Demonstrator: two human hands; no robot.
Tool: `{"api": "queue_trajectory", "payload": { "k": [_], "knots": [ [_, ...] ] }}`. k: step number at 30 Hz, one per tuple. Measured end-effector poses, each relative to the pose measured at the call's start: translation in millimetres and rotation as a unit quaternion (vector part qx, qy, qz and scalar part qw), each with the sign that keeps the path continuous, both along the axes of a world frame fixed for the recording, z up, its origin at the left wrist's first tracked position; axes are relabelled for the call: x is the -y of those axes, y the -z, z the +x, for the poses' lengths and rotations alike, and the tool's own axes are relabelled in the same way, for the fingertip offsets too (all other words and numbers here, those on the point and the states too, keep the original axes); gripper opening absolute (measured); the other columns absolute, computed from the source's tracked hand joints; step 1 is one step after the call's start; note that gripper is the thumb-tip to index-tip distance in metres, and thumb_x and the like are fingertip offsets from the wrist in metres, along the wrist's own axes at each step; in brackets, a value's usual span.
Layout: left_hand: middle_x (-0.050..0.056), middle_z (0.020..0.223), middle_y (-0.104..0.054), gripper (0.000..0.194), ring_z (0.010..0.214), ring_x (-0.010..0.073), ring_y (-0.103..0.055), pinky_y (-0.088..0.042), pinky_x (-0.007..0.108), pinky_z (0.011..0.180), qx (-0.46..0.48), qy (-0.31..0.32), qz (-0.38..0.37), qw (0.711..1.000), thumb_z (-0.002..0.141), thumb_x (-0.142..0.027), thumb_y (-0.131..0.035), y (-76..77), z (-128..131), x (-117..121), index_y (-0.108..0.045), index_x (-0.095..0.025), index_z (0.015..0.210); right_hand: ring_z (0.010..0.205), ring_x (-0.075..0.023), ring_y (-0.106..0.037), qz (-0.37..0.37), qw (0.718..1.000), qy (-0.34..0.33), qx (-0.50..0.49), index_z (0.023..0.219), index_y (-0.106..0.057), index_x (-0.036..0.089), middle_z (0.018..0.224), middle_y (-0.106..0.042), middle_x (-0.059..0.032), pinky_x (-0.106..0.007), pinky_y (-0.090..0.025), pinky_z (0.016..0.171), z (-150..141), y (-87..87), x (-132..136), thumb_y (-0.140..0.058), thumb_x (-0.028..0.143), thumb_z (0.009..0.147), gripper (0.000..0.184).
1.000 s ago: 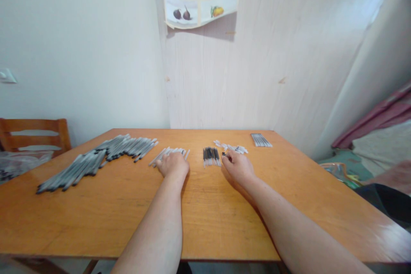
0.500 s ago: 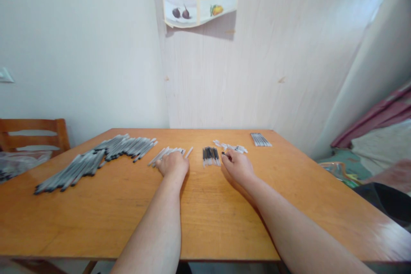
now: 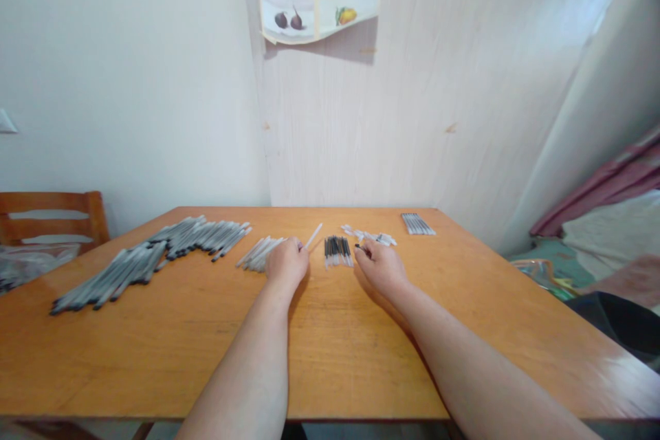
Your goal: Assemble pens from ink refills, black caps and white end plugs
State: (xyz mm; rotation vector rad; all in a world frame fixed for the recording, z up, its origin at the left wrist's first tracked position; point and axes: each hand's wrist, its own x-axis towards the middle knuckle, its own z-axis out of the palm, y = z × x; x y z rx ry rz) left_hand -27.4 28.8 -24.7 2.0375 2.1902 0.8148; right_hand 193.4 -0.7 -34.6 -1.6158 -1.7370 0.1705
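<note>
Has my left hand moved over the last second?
Yes: against the black refills, lying in place, your left hand has shifted right, closer to them.

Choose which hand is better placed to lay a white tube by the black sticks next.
Probably the left hand: it holds a white tube near the black sticks. The right hand seems to pinch a small dark piece.
</note>
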Motion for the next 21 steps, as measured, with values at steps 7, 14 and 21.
{"api": "queue_trajectory", "payload": {
  "k": [7, 14, 21],
  "knots": [
    [0.003, 0.080, -0.067, 0.015, 0.074, 0.0174, -0.058, -0.039, 0.027, 0.068, 0.228, 0.196, 0.044, 0.953, 0.082, -0.033, -0.056, 6.3, 22, -4, -0.062, -0.020, 0.083, 0.066, -0.0147, -0.051, 0.025, 0.987, -0.069, -0.144, 0.069, -0.060, 0.019, 0.064, -0.057, -0.0005, -0.026, -0.034, 0.061, -3, 3.9, -8, -0.051, 0.035, 0.085, 0.024],
    [0.003, 0.079, -0.065, 0.022, 0.070, 0.0149, -0.055, -0.040, 0.026, 0.069, 0.355, 0.317, -0.039, 0.879, 0.081, -0.041, -0.062, -0.2, 40, 13, -0.062, -0.018, 0.082, 0.051, -0.0099, -0.043, -0.057, 0.898, -0.200, -0.389, 0.085, -0.062, 0.018, 0.059, -0.052, 0.0041, -0.023, -0.032, 0.050, -13, -14.4, 4, -0.061, 0.046, 0.078, 0.028],
    [0.002, 0.077, -0.064, 0.025, 0.070, 0.0144, -0.054, -0.040, 0.025, 0.068, 0.366, 0.341, -0.066, 0.863, 0.080, -0.043, -0.064, -6.9, 44, 21, -0.063, -0.018, 0.083, 0.050, -0.0086, -0.042, -0.057, 0.871, -0.221, -0.435, 0.073, -0.056, 0.019, 0.057, -0.052, 0.0048, -0.023, -0.031, 0.050, -12, -17.4, 6, -0.067, 0.046, 0.075, 0.030]
  ]
}}
